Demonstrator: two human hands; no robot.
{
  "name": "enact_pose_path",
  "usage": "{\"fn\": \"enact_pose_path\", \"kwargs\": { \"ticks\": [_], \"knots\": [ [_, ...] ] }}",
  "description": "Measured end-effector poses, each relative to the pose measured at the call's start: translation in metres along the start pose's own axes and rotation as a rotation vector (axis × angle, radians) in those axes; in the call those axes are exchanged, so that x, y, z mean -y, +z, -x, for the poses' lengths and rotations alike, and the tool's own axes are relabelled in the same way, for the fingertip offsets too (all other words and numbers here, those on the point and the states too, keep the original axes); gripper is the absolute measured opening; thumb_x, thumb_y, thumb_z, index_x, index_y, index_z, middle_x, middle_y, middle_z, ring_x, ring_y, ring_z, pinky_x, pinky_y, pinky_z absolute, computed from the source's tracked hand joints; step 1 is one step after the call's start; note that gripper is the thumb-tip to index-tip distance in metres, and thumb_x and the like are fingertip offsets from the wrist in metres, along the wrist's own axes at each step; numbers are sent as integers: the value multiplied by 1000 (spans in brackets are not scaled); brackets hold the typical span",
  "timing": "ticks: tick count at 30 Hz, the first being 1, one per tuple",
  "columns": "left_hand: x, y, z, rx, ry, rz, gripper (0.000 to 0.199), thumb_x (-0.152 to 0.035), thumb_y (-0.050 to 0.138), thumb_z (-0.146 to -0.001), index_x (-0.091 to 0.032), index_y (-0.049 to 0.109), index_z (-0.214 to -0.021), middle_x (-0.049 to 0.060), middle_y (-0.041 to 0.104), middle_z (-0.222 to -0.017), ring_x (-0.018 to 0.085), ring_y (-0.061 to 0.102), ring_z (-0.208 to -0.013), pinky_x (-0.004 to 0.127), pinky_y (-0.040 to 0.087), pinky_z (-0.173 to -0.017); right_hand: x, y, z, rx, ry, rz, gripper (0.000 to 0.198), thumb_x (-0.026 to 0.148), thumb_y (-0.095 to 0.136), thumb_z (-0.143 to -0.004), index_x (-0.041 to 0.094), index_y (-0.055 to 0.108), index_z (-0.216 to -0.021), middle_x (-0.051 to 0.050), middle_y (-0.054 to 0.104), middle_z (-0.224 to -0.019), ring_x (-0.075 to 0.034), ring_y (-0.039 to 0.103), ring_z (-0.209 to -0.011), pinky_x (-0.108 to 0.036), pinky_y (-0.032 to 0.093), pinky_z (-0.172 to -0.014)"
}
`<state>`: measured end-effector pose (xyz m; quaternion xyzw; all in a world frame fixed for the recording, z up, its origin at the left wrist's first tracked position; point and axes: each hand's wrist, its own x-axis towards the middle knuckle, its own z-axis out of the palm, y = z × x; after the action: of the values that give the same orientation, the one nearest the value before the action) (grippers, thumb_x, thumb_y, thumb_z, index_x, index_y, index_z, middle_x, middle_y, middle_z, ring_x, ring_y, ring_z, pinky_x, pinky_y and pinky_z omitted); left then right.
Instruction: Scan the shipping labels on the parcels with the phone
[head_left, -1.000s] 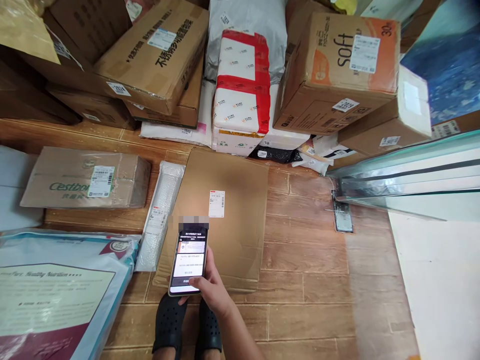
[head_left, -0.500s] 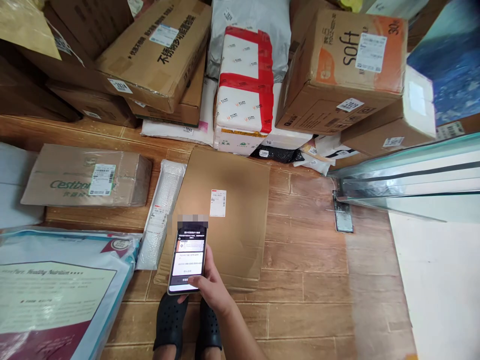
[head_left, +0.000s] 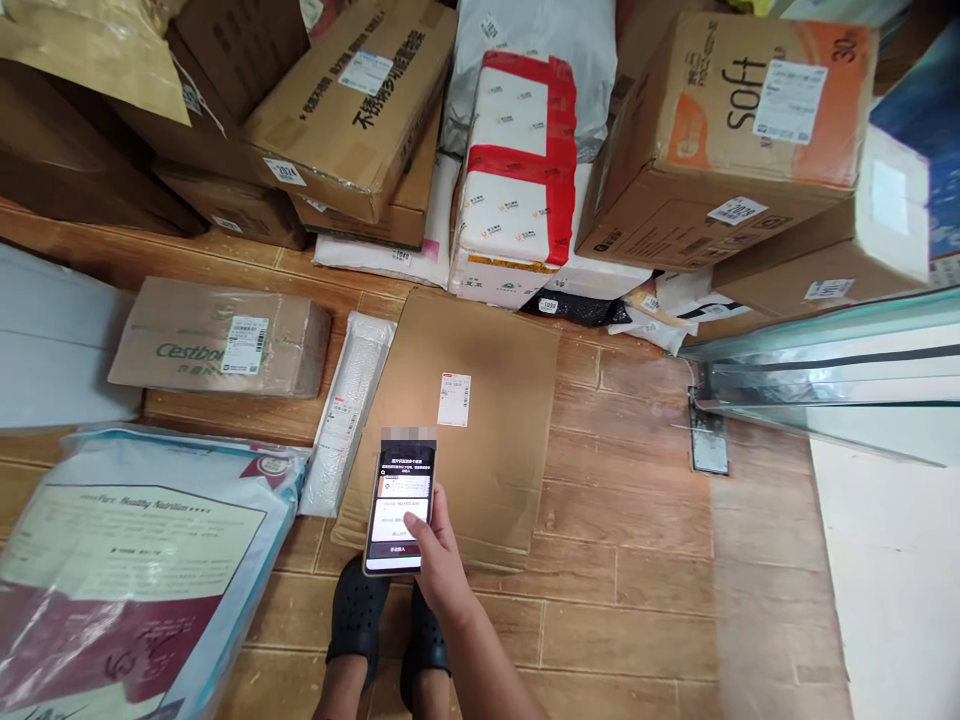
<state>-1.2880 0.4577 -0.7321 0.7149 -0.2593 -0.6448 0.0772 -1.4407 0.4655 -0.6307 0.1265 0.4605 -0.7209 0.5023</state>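
Note:
My right hand [head_left: 436, 555] is closed around a smartphone [head_left: 400, 530], its thumb lying over the lit screen. White panels with text show on the display, and a dark bar runs below them. Under the phone, a large flat cardboard box [head_left: 495, 470] lies on the floor in front of my feet. A white shipping label [head_left: 454, 400] is stuck on its top face. Just left of the box lies a long parcel in bubble wrap [head_left: 349, 415]. My left hand is out of the picture.
Stacked cartons [head_left: 352, 100] and a white box with red tape [head_left: 517, 160] line the far side. A Cestbon carton [head_left: 225, 340] and a plastic-wrapped bag [head_left: 150, 560] lie left. To the right stands a glass door [head_left: 825, 350] with a metal floor fitting [head_left: 709, 430].
The view has shifted, so the parcels appear farther right. My right thumb has moved up the phone screen from the dark bar to the white panel. The phone stays in my hand.

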Motion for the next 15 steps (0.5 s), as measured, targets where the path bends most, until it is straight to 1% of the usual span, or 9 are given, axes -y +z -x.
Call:
{"fn": "enact_pose_path", "kwargs": {
  "ticks": [1,2,4,5,8,9,12,15],
  "knots": [
    [1,0,2,27,20,-9,21,-30,65,-78,-46,67,-91,-6,71,-83,32,59,-117,39,60,-50,-2,1,0,-15,-12,11,43,42,69,-77,27,52,-115,0,67,-110,-21,61,-105,-38,41,-102],
    [2,0,4,50,40,-19,21,-32,67,-77,-45,66,-94,-5,71,-87,32,59,-116,39,60,-49,-4,2,0,-25,-23,20,39,42,68,-79,27,53,-112,0,68,-109,-20,61,-105,-37,40,-102],
    [3,-1,5,81,72,-33,23,-36,69,-76,-39,65,-98,-2,72,-93,31,62,-112,38,61,-52,-6,3,1,-27,-30,26,36,41,67,-80,27,54,-110,0,68,-107,-20,61,-105,-37,40,-102],
    [3,-1,5,92,86,-38,21,-36,69,-76,-36,65,-97,-1,73,-94,30,63,-110,37,61,-53,-6,3,3,-25,-29,24,37,41,68,-79,27,54,-111,1,68,-107,-20,60,-105,-37,41,-102],
    [1,-6,5,118,120,-42,11,-27,72,-73,-31,66,-81,-1,73,-90,27,66,-106,32,61,-51,-4,3,11,-9,-22,17,42,38,69,-76,27,53,-114,0,67,-110,-21,61,-103,-38,42,-100],
    [1,-7,5,123,129,-41,11,-23,73,-72,-30,65,-77,0,73,-89,26,66,-105,30,61,-51,-2,3,15,-2,-15,16,44,35,69,-75,27,53,-115,0,67,-110,-21,61,-102,-38,43,-99],
    [1,-11,10,128,153,-30,13,-16,71,-72,-26,63,-73,4,73,-90,21,68,-101,24,61,-57,6,3,27,9,5,37,49,26,68,-71,28,52,-117,2,68,-108,-19,62,-96,-35,46,-93],
    [4,-11,19,130,177,-9,14,-14,68,-75,-26,62,-73,4,73,-89,21,67,-102,27,62,-63,15,5,38,10,21,78,43,25,65,-73,28,51,-114,2,69,-101,-18,64,-88,-33,49,-85]
  ]
}}
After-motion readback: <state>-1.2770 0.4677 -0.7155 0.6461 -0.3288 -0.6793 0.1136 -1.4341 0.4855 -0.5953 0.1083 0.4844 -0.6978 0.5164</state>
